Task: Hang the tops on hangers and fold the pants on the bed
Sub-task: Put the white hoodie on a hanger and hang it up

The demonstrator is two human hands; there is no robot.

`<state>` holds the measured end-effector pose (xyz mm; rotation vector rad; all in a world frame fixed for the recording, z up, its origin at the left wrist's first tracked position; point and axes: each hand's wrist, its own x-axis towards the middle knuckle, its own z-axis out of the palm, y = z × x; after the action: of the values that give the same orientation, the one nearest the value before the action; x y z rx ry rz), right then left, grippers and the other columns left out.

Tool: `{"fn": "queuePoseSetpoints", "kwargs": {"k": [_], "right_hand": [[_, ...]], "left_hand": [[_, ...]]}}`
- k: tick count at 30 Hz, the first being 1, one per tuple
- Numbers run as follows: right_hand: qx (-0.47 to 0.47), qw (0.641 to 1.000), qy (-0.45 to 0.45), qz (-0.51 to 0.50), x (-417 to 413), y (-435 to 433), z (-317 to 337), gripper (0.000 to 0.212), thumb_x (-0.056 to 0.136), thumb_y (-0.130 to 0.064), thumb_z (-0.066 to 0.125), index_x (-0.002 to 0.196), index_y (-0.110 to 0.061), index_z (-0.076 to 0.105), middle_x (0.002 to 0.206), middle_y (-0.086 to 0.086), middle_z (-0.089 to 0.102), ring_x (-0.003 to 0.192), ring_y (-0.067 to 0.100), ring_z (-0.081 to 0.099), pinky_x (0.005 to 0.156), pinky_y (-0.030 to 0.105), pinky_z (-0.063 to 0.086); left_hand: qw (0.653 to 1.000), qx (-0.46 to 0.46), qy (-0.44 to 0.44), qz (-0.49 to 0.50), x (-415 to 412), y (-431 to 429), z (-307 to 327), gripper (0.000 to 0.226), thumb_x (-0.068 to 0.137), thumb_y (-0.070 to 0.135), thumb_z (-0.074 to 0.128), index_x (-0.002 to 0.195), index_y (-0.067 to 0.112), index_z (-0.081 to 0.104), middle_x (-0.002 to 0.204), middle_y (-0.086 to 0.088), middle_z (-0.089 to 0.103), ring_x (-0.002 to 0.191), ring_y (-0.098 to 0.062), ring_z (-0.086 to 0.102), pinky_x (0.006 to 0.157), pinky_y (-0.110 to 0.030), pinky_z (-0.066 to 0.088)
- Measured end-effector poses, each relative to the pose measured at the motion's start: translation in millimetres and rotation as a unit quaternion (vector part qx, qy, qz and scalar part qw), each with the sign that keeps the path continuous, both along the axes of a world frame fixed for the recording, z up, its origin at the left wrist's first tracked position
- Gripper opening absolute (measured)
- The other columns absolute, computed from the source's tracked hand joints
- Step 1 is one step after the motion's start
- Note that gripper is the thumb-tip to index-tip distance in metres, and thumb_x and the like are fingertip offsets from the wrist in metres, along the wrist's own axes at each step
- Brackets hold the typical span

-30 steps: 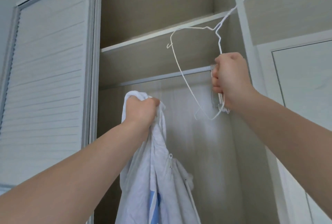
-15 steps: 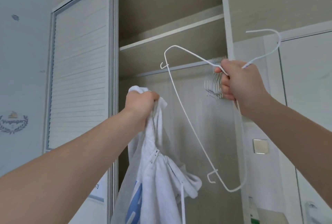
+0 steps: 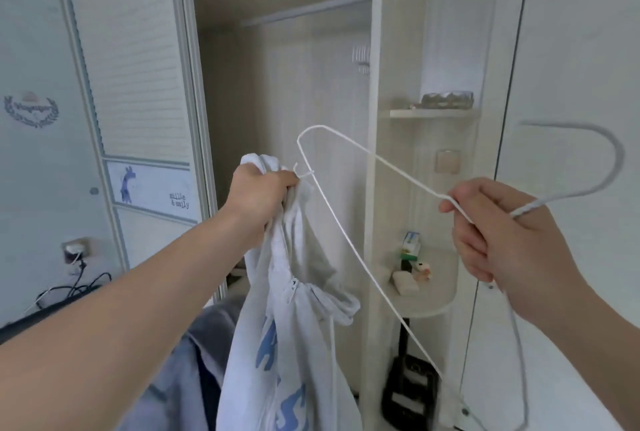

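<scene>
My left hand (image 3: 260, 195) grips a bunched part of a white zip hoodie (image 3: 294, 333) with blue letters, which hangs down from my fist. My right hand (image 3: 502, 236) holds a white wire hanger (image 3: 349, 230) at its neck, below the hook that curves off to the right. One shoulder end of the hanger reaches up and left, close to my left fist. The hanger is free of the closet rail (image 3: 304, 11).
The open wardrobe stands ahead with several more hangers (image 3: 360, 56) on the rail. Its slatted sliding door (image 3: 135, 60) is to the left. Corner shelves (image 3: 426, 288) with small items sit on the right. Blue-grey clothes (image 3: 187, 368) lie below my left arm.
My right hand took the hanger off the rail and brought it down toward me. The view dropped from the top shelf to the lower wardrobe. My left hand still holds the hoodie.
</scene>
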<state>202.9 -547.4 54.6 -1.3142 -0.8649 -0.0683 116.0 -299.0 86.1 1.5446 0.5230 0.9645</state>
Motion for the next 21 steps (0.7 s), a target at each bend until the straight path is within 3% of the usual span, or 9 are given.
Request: {"fn": "queuePoseSetpoints", "kwargs": {"k": [4,6,9,12,16,19,21], "right_hand": [[-0.051,0.997,0.057,0.014,-15.6,-56.4,-65.1,0.034,0.102,-0.016,0.049,0.072,-0.008,0.064,0.05,0.003,0.026,0.04,0.012,0.018,0.043,0.013,0.017],[-0.089,0.993,0.08,0.02,-25.3,-79.8,-96.1,0.035,0.101,-0.014,0.05,0.071,-0.011,0.066,0.049,0.002,0.027,0.042,0.012,0.018,0.043,0.014,0.018],[-0.13,0.986,0.105,0.023,-42.6,-106.7,-135.3,0.035,0.101,-0.011,0.049,0.07,-0.012,0.066,0.048,0.002,0.029,0.041,0.013,0.021,0.04,0.016,0.019],[-0.187,0.974,0.124,0.021,-56.3,-127.0,-169.1,0.035,0.1,-0.01,0.05,0.07,-0.015,0.066,0.047,0.002,0.031,0.041,0.012,0.023,0.04,0.017,0.021],[-0.255,0.956,0.142,0.039,-68.6,-137.6,-207.0,0.032,0.099,-0.01,0.055,0.071,-0.017,0.067,0.044,-0.003,0.036,0.039,0.009,0.026,0.041,0.018,0.022],[-0.3,0.944,0.131,0.048,-78.6,-128.8,-228.5,0.025,0.096,-0.012,0.059,0.073,-0.016,0.066,0.044,-0.013,0.038,0.042,0.007,0.029,0.042,0.016,0.024],[-0.311,0.938,0.139,0.066,-84.1,-118.7,-239.1,0.025,0.097,-0.012,0.059,0.073,-0.016,0.064,0.046,-0.012,0.037,0.044,0.01,0.029,0.043,0.018,0.024]], "left_hand": [[0.998,-0.004,0.059,-0.011,-18.2,-34.6,-53.6,0.019,0.086,0.012,0.072,0.086,0.013,0.053,0.085,-0.01,0.053,0.076,-0.025,0.059,0.068,-0.037,0.046],[0.996,0.02,0.081,-0.018,-28.0,-50.3,-80.2,0.015,0.088,0.01,0.071,0.084,0.006,0.057,0.08,-0.012,0.055,0.067,-0.021,0.064,0.062,-0.03,0.05],[0.988,0.061,0.138,-0.034,-42.3,-68.2,-122.8,0.03,0.09,0.015,0.072,0.092,-0.012,0.059,0.084,-0.028,0.065,0.073,-0.026,0.072,0.065,-0.038,0.057],[0.974,0.086,0.2,-0.065,-57.9,-85.4,-163.2,0.036,0.09,0.017,0.072,0.09,-0.016,0.058,0.084,-0.036,0.062,0.07,-0.029,0.065,0.066,-0.037,0.05],[0.951,0.115,0.274,-0.08,-75.2,-106.8,-210.4,0.032,0.091,0.018,0.07,0.089,-0.012,0.059,0.081,-0.03,0.065,0.069,-0.032,0.066,0.066,-0.04,0.054],[0.937,0.146,0.298,-0.11,-85.4,-121.6,-230.9,0.025,0.09,0.015,0.07,0.087,-0.007,0.058,0.07,-0.013,0.06,0.056,-0.008,0.055,0.054,-0.019,0.046],[0.93,0.166,0.298,-0.135,-92.6,-131.0,-234.3,0.02,0.09,0.011,0.068,0.084,-0.004,0.056,0.068,-0.005,0.055,0.054,-0.001,0.049,0.053,-0.013,0.04]]}}
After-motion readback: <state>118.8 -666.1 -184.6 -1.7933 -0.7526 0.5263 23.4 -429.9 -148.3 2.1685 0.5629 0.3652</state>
